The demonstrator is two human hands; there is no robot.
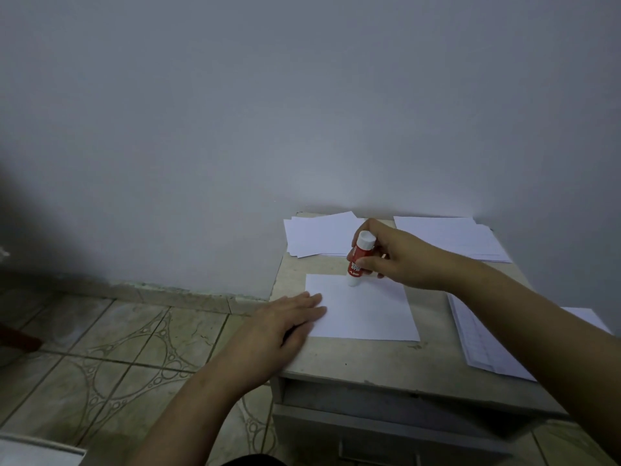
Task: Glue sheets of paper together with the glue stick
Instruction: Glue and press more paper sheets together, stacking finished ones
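A white sheet of paper (366,312) lies flat in the middle of a small pale cabinet top (363,359). My right hand (400,258) grips a red and white glue stick (359,258), held nearly upright with its lower end touching the sheet near its far edge. My left hand (285,322) lies flat with straight fingers on the sheet's left edge and the cabinet's left rim, pressing the paper down.
A loose pile of white sheets (319,237) sits at the back left, another pile (450,237) at the back right. A sheet with faint printed lines (480,344) lies at the right under my forearm. The cabinet stands against a wall; patterned floor tiles (127,358) lie to its left.
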